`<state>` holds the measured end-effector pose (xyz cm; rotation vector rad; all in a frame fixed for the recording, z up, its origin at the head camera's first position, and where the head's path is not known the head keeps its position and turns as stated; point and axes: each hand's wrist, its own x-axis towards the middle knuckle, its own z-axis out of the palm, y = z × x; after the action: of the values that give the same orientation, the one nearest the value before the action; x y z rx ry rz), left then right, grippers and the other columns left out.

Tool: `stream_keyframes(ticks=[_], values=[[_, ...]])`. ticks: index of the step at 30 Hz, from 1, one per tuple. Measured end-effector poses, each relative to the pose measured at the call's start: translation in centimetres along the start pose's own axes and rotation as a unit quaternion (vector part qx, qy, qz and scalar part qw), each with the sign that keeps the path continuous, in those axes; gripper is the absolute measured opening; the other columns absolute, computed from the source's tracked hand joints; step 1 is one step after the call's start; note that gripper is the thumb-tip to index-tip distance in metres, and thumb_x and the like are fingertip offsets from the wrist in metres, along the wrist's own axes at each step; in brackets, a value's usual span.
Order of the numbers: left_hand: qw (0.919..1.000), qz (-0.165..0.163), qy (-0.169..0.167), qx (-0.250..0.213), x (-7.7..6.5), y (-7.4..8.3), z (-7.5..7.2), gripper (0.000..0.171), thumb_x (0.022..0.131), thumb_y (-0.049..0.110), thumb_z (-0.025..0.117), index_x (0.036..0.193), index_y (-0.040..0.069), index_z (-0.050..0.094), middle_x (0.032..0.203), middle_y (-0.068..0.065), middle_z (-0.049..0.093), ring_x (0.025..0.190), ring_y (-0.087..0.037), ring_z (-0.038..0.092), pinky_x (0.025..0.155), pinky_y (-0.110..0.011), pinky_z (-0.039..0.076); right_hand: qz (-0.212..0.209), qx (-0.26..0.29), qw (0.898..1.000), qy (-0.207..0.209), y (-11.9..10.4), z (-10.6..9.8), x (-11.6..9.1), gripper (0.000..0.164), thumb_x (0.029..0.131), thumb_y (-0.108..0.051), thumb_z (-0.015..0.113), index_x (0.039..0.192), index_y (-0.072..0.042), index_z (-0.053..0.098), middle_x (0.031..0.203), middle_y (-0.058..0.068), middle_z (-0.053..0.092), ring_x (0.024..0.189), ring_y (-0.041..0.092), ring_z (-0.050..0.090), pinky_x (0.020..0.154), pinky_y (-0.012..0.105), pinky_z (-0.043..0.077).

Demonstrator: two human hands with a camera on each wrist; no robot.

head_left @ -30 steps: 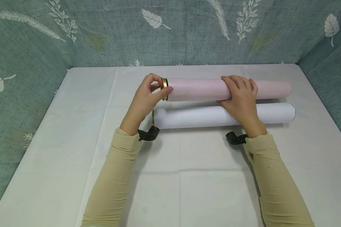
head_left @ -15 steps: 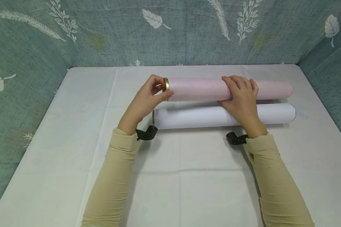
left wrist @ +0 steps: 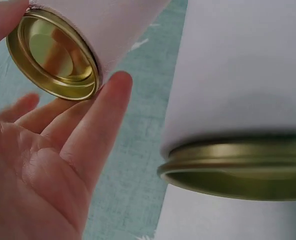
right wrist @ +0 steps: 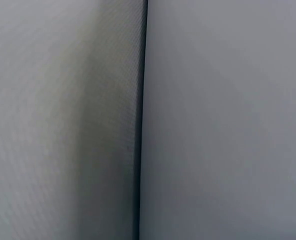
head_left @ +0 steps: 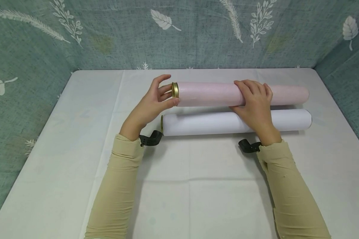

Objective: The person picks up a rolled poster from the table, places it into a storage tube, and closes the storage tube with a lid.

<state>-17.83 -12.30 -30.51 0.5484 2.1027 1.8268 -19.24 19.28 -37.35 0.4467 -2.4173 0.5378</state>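
A long pink tube [head_left: 209, 94] lies crosswise near the table's back, its left end fitted with a gold metal lid [head_left: 175, 90]. My right hand [head_left: 255, 103] grips this tube around its middle, fingers over the far side and thumb on the near side. At the lidded end, my left hand [head_left: 151, 101] has its thumb against the rim and its fingers loosely extended. The left wrist view shows the recessed face of the lid [left wrist: 55, 55], with the fingers spread beside it. Parallel and nearer lies a white tube [head_left: 200, 123], with a gold-rimmed end [left wrist: 233, 172].
A white cloth [head_left: 173, 199] covers the table. Green leaf-patterned fabric [head_left: 191, 36] rises behind it and at both sides. Black wrist cameras [head_left: 151, 138] sit close to the white tube. In the right wrist view the white tube [right wrist: 223, 120] fills the right half.
My left hand has loosened around the gold lid, the index finger lifting away and the wrist shifting slightly left. My right hand keeps its grip on the pink tube.
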Motion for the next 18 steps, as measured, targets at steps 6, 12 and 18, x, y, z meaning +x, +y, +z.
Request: stream_keyframes(ticks=[6,12,18], values=[[0.9971,0.011,0.007,0.075,-0.15,0.03,-0.11,0.062,0.084,0.025,0.063,0.138,0.026,0.032,0.137,0.003,0.036,0.122,-0.014,0.039,0.093,-0.03,0.038,-0.001,0.002,1.0,-0.001,0.0,0.03,-0.02,0.066,0.062,-0.02,0.081,0.122,-0.019,0.052,0.118,0.006,0.051,0.115,0.027,0.039,0.101,0.047,0.01],[0.9985,0.023,0.007,0.049,0.06,-0.22,-0.04,0.058,0.083,0.018,0.064,0.135,0.022,0.037,0.135,-0.001,0.039,0.121,-0.017,0.04,0.093,-0.031,0.039,-0.001,0.001,1.0,0.003,0.08,0.03,-0.07,0.066,0.062,-0.019,0.081,0.121,-0.019,0.053,0.118,0.006,0.051,0.115,0.027,0.039,0.101,0.047,0.011],[0.9995,0.031,0.006,0.001,0.18,-0.56,-0.1,0.055,0.083,0.012,0.064,0.132,0.018,0.039,0.133,-0.004,0.04,0.121,-0.018,0.04,0.092,-0.033,0.039,-0.005,0.004,1.0,0.007,0.06,0.07,-0.01,0.066,0.062,-0.019,0.081,0.121,-0.019,0.053,0.118,0.006,0.052,0.114,0.027,0.04,0.101,0.047,0.011]])
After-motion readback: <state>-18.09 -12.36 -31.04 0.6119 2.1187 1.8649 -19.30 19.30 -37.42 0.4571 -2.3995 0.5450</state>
